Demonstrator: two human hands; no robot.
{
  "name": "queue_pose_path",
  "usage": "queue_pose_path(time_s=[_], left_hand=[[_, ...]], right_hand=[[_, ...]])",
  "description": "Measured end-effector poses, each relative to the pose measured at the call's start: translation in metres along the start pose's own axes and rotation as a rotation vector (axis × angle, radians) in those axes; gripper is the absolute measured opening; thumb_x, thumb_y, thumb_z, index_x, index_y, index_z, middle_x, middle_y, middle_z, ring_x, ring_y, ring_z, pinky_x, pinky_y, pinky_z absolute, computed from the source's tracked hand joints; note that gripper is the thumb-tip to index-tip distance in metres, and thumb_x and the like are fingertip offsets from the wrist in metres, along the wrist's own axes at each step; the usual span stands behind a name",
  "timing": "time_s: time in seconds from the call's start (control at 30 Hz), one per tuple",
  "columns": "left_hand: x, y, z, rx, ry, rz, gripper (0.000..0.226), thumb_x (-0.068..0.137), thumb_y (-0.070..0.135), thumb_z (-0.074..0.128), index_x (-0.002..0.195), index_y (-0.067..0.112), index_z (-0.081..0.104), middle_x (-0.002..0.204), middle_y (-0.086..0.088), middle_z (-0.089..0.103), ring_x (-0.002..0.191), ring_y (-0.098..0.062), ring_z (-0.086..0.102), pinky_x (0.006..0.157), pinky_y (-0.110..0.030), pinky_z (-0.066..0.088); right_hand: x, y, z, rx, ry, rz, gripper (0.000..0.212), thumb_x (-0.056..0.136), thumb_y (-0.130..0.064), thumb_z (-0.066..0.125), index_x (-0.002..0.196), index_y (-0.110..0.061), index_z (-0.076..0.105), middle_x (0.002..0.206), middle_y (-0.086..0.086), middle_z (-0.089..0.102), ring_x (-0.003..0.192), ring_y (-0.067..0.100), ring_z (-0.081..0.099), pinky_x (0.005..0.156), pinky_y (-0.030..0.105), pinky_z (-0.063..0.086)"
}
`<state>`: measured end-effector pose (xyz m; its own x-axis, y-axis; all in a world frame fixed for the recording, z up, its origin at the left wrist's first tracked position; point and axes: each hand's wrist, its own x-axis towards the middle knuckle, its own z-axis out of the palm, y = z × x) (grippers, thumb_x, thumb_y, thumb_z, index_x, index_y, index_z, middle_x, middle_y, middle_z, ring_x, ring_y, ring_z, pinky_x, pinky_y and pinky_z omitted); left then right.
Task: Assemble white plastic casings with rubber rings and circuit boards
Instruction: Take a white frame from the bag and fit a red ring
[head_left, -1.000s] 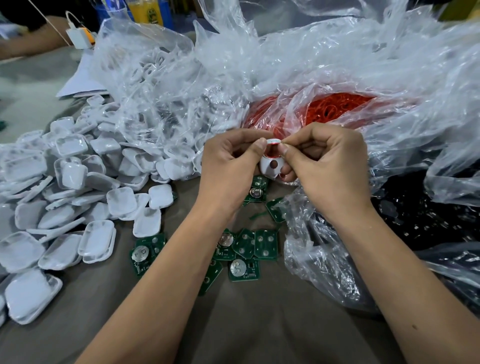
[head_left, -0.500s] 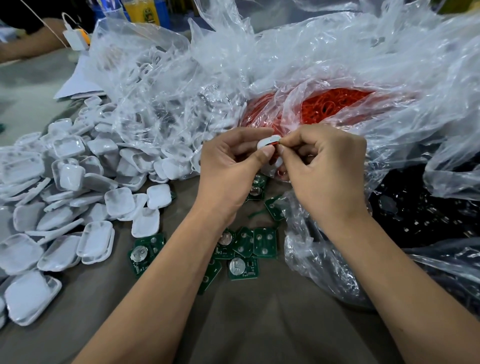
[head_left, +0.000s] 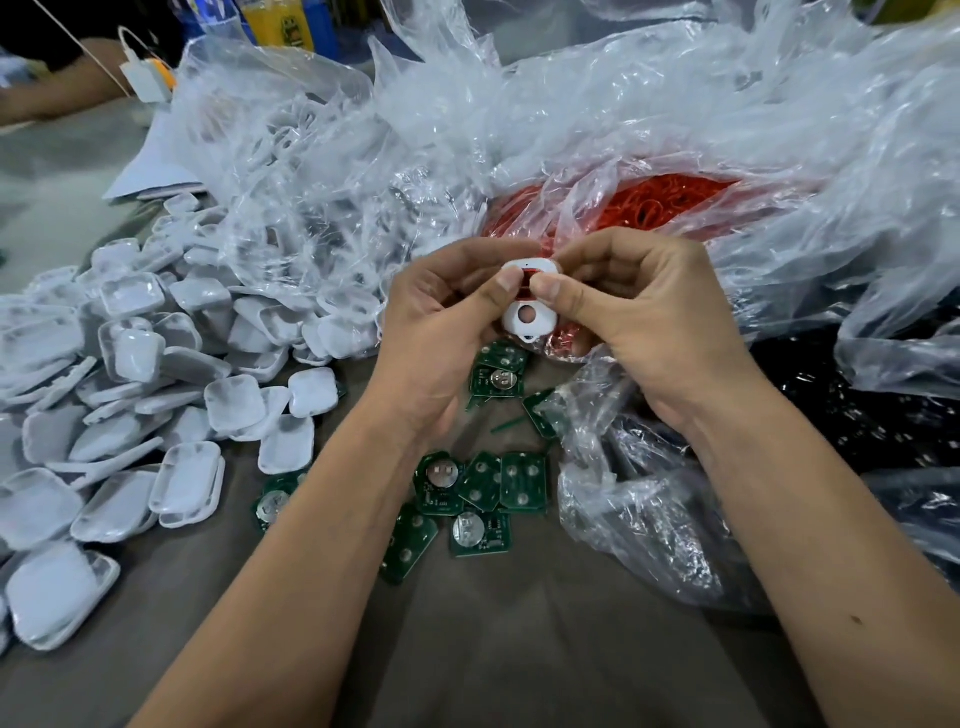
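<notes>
My left hand (head_left: 441, 322) and my right hand (head_left: 634, 317) together hold one small white casing (head_left: 527, 312) above the table, both thumbs pressing on its upper half. Red rubber shows between the thumbs, and a round hole lies in the casing's lower half. Below the hands, several green circuit boards (head_left: 480, 493) lie loose on the table. A heap of white casing halves (head_left: 130, 395) spreads at the left. A clear bag of red rubber rings (head_left: 649, 208) sits just behind my hands.
Crumpled clear plastic bags (head_left: 519, 119) fill the back and right. A bag of black parts (head_left: 857, 415) lies at the right. Another person's arm (head_left: 47, 98), a white charger (head_left: 145, 78) and bottles are at the back left. Grey table (head_left: 519, 649) lies in front.
The casing turned in my hands from edge-on to its face toward me, hole downward. Both thumbs moved onto its upper half.
</notes>
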<state>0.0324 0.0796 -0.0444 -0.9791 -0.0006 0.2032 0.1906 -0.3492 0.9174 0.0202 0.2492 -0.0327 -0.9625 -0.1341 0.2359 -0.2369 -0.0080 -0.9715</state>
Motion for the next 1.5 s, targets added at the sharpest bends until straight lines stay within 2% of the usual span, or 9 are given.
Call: queue_pose_path(time_s=[0.17,0.4,0.7,0.87,1.1,1.23,1.33,1.4,1.5], left_hand=[[0.0,0.0,0.003,-0.032,0.009,-0.017,0.02,0.084,0.007,0.071,0.103,0.001,0.075,0.1,-0.018,0.076,0.095,-0.03,0.071,0.086,-0.041,0.06],[0.001,0.002,-0.001,-0.137,-0.038,-0.085,0.02,0.082,0.007,0.071,0.101,0.003,0.077,0.099,-0.017,0.077,0.089,-0.026,0.073,0.077,-0.035,0.061],[0.0,-0.001,0.001,-0.14,0.017,-0.121,0.023,0.078,0.006,0.074,0.1,0.002,0.076,0.098,-0.018,0.077,0.089,-0.026,0.073,0.079,-0.036,0.062],[0.001,0.0,-0.002,-0.085,0.026,-0.095,0.031,0.075,0.001,0.082,0.105,0.003,0.075,0.095,-0.016,0.076,0.087,-0.027,0.073,0.078,-0.035,0.06],[-0.001,-0.001,-0.001,0.139,0.038,-0.102,0.028,0.081,-0.001,0.079,0.108,0.004,0.073,0.085,-0.01,0.074,0.081,-0.024,0.073,0.07,-0.032,0.058],[0.0,0.003,-0.001,0.125,0.052,-0.117,0.023,0.086,-0.002,0.076,0.107,0.001,0.07,0.094,-0.019,0.075,0.085,-0.033,0.074,0.066,-0.033,0.059],[0.0,0.002,0.001,0.125,0.085,-0.145,0.02,0.086,-0.005,0.073,0.104,0.002,0.067,0.096,-0.02,0.075,0.084,-0.032,0.073,0.065,-0.035,0.058],[0.001,0.001,0.003,0.123,0.098,-0.169,0.022,0.088,-0.006,0.07,0.107,0.004,0.065,0.096,-0.016,0.076,0.084,-0.029,0.073,0.066,-0.035,0.06],[0.002,0.0,0.003,0.144,0.073,-0.171,0.026,0.092,-0.007,0.065,0.113,0.006,0.063,0.104,-0.016,0.075,0.088,-0.028,0.073,0.071,-0.036,0.062]], right_hand=[[0.0,-0.001,-0.003,0.122,-0.048,0.043,0.027,0.069,-0.029,0.088,0.087,-0.012,0.078,0.078,0.007,0.076,0.058,0.019,0.064,0.049,0.021,0.051],[0.002,-0.003,-0.007,0.257,-0.215,0.173,0.042,0.077,-0.026,0.081,0.101,0.007,0.074,0.083,0.018,0.071,0.067,0.02,0.056,0.05,0.02,0.046],[0.0,-0.003,-0.005,0.218,-0.155,0.184,0.025,0.081,-0.024,0.076,0.092,-0.003,0.078,0.079,0.013,0.071,0.068,0.025,0.053,0.05,0.021,0.048],[0.0,-0.001,0.001,0.044,-0.027,0.122,0.005,0.092,-0.014,0.076,0.091,-0.013,0.08,0.074,0.01,0.074,0.057,0.013,0.058,0.051,0.02,0.049],[0.001,0.007,0.007,-0.249,0.059,0.026,0.006,0.094,-0.023,0.077,0.09,-0.022,0.081,0.076,0.0,0.077,0.065,0.012,0.068,0.062,0.029,0.057],[0.004,-0.006,0.006,-0.223,0.043,0.073,0.01,0.092,-0.028,0.08,0.088,-0.019,0.08,0.07,0.005,0.076,0.056,0.011,0.067,0.056,0.024,0.053],[0.004,-0.023,-0.005,-0.479,0.028,-0.047,0.026,0.094,-0.037,0.076,0.081,-0.014,0.075,0.063,0.004,0.071,0.049,0.01,0.062,0.048,0.026,0.052],[0.005,-0.044,-0.022,-0.724,-0.088,-0.055,0.037,0.097,-0.035,0.073,0.07,-0.011,0.072,0.055,0.006,0.066,0.043,0.01,0.056,0.044,0.021,0.044],[0.004,-0.079,-0.043,-0.926,-0.442,0.322,0.035,0.1,-0.022,0.069,0.068,-0.009,0.074,0.056,0.004,0.071,0.047,0.015,0.069,0.042,0.019,0.049]])
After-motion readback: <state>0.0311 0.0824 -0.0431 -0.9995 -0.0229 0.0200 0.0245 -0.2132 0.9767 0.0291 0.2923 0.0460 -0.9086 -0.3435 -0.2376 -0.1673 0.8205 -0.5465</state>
